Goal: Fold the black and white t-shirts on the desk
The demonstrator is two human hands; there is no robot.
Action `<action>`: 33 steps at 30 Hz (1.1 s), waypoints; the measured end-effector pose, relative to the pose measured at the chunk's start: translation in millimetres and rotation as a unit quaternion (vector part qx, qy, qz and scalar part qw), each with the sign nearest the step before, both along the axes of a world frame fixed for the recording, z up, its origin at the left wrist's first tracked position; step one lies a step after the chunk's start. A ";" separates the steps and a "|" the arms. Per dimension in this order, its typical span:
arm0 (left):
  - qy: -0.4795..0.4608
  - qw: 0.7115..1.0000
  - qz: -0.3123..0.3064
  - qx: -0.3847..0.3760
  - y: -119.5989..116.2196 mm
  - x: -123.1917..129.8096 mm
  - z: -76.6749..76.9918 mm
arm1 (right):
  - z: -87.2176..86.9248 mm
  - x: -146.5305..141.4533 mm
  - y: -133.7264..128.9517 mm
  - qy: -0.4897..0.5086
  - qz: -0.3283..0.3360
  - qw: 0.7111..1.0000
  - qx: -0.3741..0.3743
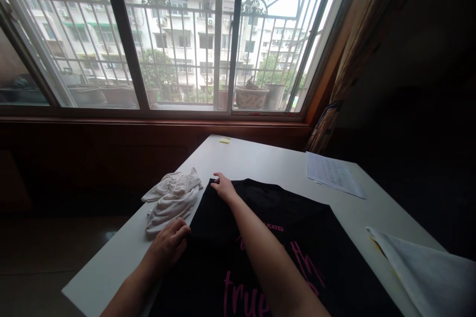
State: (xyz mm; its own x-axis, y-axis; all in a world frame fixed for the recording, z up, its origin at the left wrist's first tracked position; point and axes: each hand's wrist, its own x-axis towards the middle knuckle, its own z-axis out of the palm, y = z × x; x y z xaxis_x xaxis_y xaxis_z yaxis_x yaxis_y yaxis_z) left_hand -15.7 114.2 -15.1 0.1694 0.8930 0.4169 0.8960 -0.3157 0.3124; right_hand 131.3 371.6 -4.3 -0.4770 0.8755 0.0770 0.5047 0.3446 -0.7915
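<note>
A black T-shirt [297, 208] with pink lettering lies spread flat, its neckline toward the window. My right hand [224, 188] reaches across it and pinches the shirt's far left corner, at the shoulder. Lower down on the same side, my left hand [172, 241] has its fingers closed on the shirt's left edge. My right forearm covers part of the lettering. Just beyond my left hand is a crumpled white cloth [173, 198], apart from the shirt.
The white table [260, 161] extends toward the window [186, 59]. A small yellow note [224, 140] lies near its far corner. Printed paper [332, 173] rests at the far right, and a pale cloth-like item [431, 272] with a yellow edge is nearer. A tied curtain [330, 109] hangs behind.
</note>
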 end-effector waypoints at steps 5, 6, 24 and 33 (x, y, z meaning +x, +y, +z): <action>0.035 0.999 0.000 0.009 -0.4 -3.4 -0.5 | -10.1 -10.8 10.8 -0.015 -0.022 1.000 -0.003; 0.040 0.999 0.004 0.010 -0.7 -3.0 0.5 | -11.5 -12.5 12.2 -0.019 -0.024 1.000 -0.001; 0.090 0.995 0.043 0.012 -4.4 5.8 17.6 | -9.0 -22.1 -14.0 -0.144 -0.035 0.968 0.202; 0.099 0.993 0.030 0.062 0.7 1.6 12.1 | 2.1 9.3 -63.2 -0.149 0.078 0.946 0.277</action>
